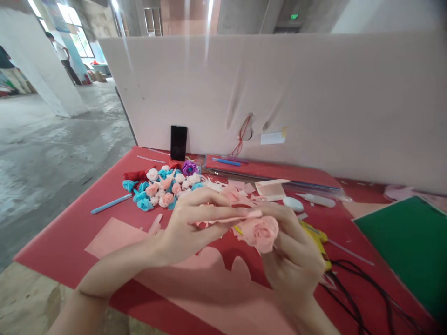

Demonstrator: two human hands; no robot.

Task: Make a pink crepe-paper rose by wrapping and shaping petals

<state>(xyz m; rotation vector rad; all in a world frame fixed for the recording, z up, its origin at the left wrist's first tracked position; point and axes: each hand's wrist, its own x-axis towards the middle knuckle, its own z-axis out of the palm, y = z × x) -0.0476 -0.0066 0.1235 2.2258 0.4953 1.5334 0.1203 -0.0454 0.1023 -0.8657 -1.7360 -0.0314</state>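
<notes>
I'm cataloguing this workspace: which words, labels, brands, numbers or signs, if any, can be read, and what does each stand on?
No text can be read.
Green lit sign in the background: too small and blurred to read.
White slip on the upright panel: no writing can be made out.
Yellow glue gun: any marking is too small to read.
Dark phone: no lettering can be made out.

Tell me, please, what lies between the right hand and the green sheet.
Between the right hand and green sheet, the head view shows a yellow glue gun, a translucent stick and black cable.
</notes>
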